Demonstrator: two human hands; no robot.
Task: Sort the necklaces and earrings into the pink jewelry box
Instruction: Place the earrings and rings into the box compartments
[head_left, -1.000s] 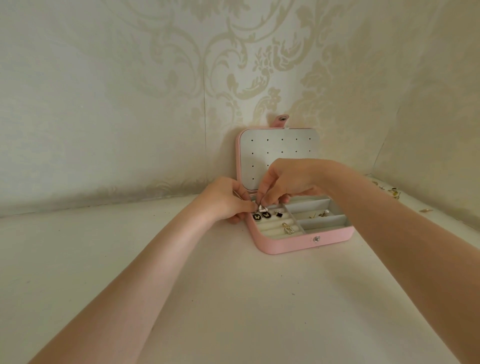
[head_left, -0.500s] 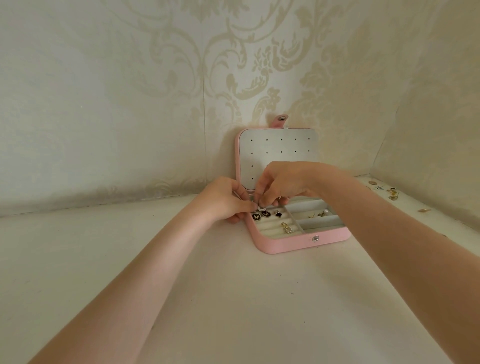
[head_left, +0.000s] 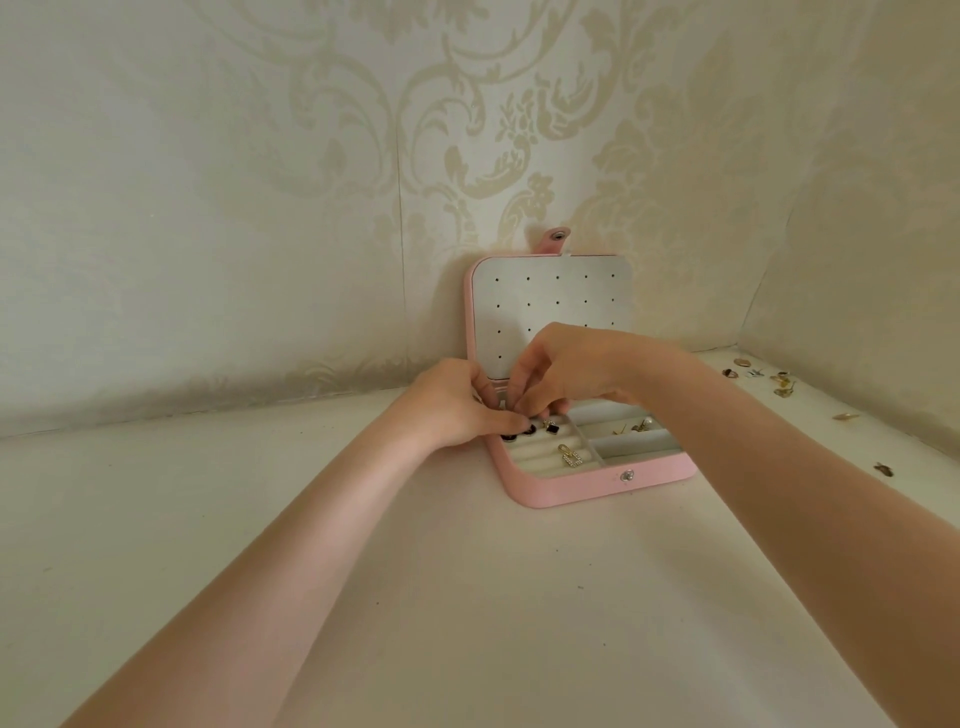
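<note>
The pink jewelry box (head_left: 582, 486) stands open against the wall, its white perforated lid (head_left: 550, 306) upright. My left hand (head_left: 452, 405) and my right hand (head_left: 563, 371) meet over the box's back left corner, fingertips pinched together on a small earring that is mostly hidden. Black round earrings (head_left: 519, 434), a black square earring (head_left: 551, 428) and a gold rectangular earring (head_left: 570, 455) sit in the left ring rolls. Gold and pearl pieces (head_left: 636, 426) lie in a right compartment.
Loose gold earrings (head_left: 769, 379) are scattered on the white surface at the far right, by the corner of the patterned walls; two more small pieces (head_left: 883, 469) lie nearer. The box's snap tab (head_left: 555, 239) sticks up above the lid.
Both hands stay pinched together over the box's left compartment; the fingers have shifted slightly lower toward the ring rolls. The view has drifted a little, showing more loose earrings at right.
</note>
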